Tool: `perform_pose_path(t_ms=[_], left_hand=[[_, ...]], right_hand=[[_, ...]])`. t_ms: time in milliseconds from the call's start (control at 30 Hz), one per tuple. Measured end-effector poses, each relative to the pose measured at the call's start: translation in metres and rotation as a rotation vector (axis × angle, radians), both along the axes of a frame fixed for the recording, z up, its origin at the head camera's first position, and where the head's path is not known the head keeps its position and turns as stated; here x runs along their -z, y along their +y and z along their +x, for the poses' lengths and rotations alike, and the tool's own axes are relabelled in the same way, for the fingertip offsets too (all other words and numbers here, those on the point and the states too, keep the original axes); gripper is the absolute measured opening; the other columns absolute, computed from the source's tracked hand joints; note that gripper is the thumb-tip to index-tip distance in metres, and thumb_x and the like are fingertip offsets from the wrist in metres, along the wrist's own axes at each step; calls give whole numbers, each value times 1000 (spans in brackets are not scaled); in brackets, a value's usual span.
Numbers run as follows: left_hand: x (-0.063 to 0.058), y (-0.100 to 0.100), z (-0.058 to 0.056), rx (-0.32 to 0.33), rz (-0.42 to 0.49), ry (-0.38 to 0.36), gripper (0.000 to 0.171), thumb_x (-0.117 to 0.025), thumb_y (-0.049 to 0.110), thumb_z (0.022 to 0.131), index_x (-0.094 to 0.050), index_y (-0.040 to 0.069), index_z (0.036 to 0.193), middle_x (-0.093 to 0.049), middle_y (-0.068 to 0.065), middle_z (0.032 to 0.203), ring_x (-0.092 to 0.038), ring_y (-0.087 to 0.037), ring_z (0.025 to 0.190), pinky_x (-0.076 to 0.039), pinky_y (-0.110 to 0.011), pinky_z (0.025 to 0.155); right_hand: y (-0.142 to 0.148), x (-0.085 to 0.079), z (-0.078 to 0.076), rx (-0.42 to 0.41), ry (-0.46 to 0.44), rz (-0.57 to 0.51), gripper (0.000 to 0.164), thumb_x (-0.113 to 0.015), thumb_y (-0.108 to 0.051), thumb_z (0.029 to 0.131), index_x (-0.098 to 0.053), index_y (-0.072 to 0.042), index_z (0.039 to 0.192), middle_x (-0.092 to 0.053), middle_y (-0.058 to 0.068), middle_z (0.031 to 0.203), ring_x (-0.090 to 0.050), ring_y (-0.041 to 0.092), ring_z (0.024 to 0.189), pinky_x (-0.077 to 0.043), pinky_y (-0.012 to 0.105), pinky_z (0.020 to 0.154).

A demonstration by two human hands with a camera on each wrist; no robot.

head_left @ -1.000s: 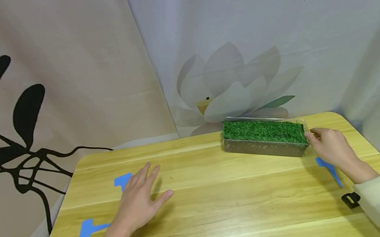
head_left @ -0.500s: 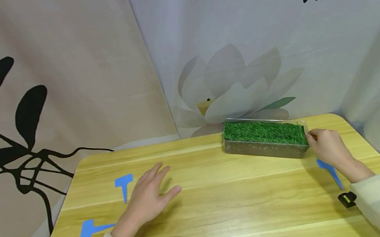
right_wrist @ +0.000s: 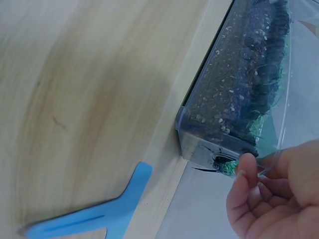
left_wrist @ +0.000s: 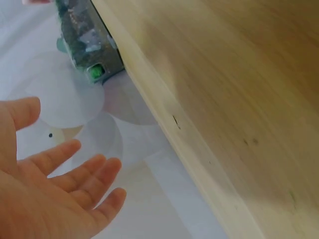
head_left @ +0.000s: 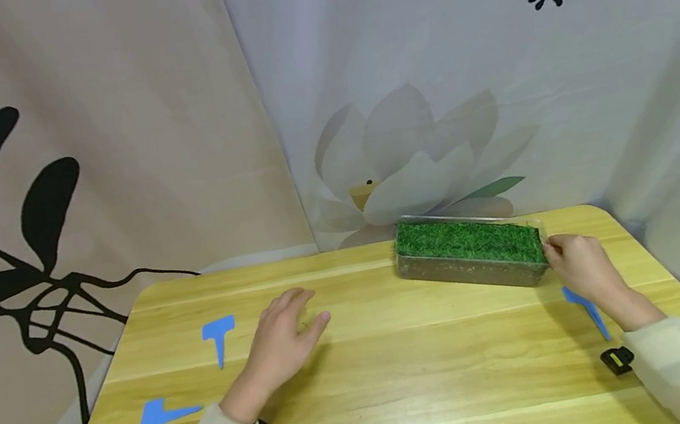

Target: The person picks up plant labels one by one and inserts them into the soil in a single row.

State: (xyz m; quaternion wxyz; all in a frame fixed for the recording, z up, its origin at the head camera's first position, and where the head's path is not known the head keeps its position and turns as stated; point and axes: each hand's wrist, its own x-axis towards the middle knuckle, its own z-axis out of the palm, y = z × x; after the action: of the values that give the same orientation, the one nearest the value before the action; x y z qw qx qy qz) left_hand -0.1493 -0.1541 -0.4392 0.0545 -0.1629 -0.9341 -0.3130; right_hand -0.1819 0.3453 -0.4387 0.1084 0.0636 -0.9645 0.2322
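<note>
A long clear plastic planter box stands near the table's back edge, right of centre. Soil with pale grit fills it, topped by short green grass. My right hand is at the box's right end. In the right wrist view, thumb and fingers pinch the clear rim at its corner. My left hand hovers over the left-middle of the table, fingers spread and slightly bent, holding nothing. Just in front of the right hand lies a blue T-shaped plant label.
Two more blue T-shaped labels lie left of the left hand: one farther back, one nearer the front. The wooden table ends at a printed curtain behind. A dark wrist camera sits under the right sleeve.
My left hand has moved to the right, uncovering the far-left label fully. The right hand stays at the box's right end, and the box keeps its place on the table.
</note>
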Motion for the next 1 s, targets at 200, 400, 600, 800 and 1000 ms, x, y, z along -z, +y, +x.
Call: perform_pose_path(t_ms=[200, 400, 600, 800, 1000], left_hand=[[1, 11, -5, -31, 92, -59, 53, -66, 37, 104, -61, -1, 141, -55, -22, 149, -50, -41, 139, -36, -64, 114], [-2, 21, -13, -55, 181, -146, 51, -64, 35, 105, -61, 1, 143, -56, -18, 149, -57, -39, 131, -50, -57, 105], [-10, 28, -21, -61, 229, -148, 46, -63, 34, 106, -65, 1, 140, -64, -13, 140, -63, -31, 116, -56, -49, 91], [-14, 39, -30, -96, 300, -105, 37, -65, 27, 105, -73, -2, 126, -73, -12, 125, -65, -27, 104, -57, -45, 83], [-18, 49, -40, -128, 355, -122, 31, -65, 24, 104, -77, 0, 118, -76, -11, 113, -64, -20, 83, -55, -42, 79]], right_hand=[[-1, 1, 3, -16, 3, -7, 40, -48, -4, 108, -43, -12, 69, -37, 0, 57, -34, 15, 47, -29, 28, 47], [-4, 1, 7, -20, 1, -5, 32, -49, -3, 108, -57, -4, 77, -40, 0, 57, -34, 14, 47, -29, 27, 47], [-11, 0, 9, -32, 10, -10, 39, -51, -3, 107, -45, -12, 69, -36, 0, 57, -32, 13, 47, -29, 27, 47], [-15, -1, 12, -41, -42, -31, 29, -50, -4, 108, -57, -5, 79, -41, 1, 59, -35, 14, 47, -31, 27, 45], [-19, -2, 13, -57, -28, -27, 25, -51, -3, 107, -61, -2, 84, -43, 1, 59, -37, 15, 48, -32, 27, 45]])
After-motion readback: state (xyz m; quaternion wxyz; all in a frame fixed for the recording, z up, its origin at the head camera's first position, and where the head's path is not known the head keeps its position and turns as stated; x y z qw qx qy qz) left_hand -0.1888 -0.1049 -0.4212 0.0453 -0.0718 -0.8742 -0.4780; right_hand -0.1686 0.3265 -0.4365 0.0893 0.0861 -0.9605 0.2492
